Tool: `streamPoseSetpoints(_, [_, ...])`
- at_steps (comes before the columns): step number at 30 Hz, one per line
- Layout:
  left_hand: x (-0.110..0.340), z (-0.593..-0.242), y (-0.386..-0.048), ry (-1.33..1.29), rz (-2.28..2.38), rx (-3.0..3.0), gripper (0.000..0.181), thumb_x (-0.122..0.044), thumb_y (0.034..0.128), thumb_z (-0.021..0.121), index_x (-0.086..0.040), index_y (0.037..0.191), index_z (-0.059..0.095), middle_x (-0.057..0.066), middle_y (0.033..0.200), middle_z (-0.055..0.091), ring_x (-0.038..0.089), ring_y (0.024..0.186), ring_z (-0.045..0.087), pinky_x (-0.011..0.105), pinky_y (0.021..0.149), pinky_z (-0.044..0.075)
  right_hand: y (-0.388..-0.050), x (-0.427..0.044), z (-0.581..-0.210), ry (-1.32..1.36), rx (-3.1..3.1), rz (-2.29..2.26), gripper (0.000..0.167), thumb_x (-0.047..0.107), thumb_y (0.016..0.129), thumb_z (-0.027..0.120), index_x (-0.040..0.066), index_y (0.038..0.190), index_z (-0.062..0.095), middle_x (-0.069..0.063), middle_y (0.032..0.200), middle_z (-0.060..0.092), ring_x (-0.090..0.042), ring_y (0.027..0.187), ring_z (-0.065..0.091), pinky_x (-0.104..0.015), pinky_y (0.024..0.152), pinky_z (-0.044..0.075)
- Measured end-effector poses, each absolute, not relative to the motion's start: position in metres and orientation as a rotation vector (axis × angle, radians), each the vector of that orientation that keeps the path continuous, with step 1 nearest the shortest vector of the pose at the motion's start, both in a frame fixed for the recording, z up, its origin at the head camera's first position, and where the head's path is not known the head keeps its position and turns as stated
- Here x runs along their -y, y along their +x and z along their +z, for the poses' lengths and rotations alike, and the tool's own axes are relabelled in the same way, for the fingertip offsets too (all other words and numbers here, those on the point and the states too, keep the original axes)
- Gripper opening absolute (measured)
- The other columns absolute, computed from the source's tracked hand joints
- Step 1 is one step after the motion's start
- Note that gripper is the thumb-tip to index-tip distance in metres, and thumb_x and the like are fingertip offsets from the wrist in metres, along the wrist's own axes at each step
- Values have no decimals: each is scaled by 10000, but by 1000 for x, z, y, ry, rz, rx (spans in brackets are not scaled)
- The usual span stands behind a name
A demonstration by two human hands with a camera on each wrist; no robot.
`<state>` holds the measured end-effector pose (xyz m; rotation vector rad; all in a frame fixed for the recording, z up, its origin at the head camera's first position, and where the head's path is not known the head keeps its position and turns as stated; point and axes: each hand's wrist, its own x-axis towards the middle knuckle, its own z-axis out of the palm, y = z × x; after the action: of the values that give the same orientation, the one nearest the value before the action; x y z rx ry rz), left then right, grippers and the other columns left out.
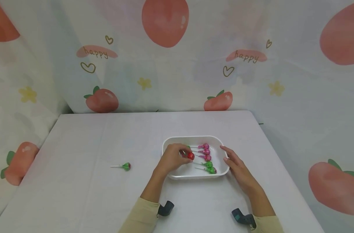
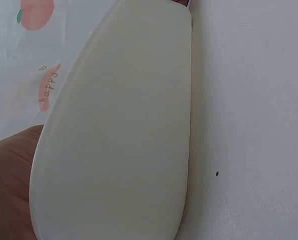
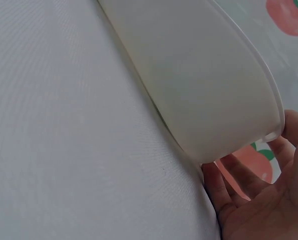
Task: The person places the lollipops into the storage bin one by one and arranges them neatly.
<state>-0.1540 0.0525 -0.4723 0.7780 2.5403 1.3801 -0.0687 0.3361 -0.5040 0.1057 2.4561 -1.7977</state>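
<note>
My left hand [image 1: 171, 159] is over the left part of a white tray [image 1: 194, 177] and pinches a red lollipop [image 1: 190, 156] between thumb and fingers. Inside the tray, pink lollipops [image 1: 206, 151] and green lollipops [image 1: 211, 170] lie in a column, heads to the right; my left hand partly hides others at the left. My right hand [image 1: 241, 171] holds the tray's right end, thumb at the rim and fingers against the outer wall, as the right wrist view shows. In the left wrist view the tray's outer wall [image 2: 113, 120] hides most of the hand.
One green lollipop [image 1: 126, 166] lies on the white-covered table [image 1: 77, 194], left of the tray, its stick pointing left. A patterned curtain [image 1: 177, 74] hangs behind the table and along both sides.
</note>
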Motion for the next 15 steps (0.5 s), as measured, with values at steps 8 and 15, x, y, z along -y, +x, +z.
streamPoseSetpoints(8, [-56,-471,-149,694,1186,-2612,264,-119,794,914,-143,1037,815,-55,862,677,105,789,583,263,698,499,-68,-339,-507,88,-2458,-1798,519,324,1117,468,263,1617,339,-71,1719,120,-405,1555,36,-640,1162,172])
streamPoseSetpoints(15, [-57,-469,-148,636,1135,-2642,263,-121,783,921,-151,1023,817,-63,847,682,106,803,592,306,728,501,-70,-340,-508,78,-2451,-1808,522,374,1113,469,287,1612,345,-61,1718,126,-401,1555,55,-650,1162,167])
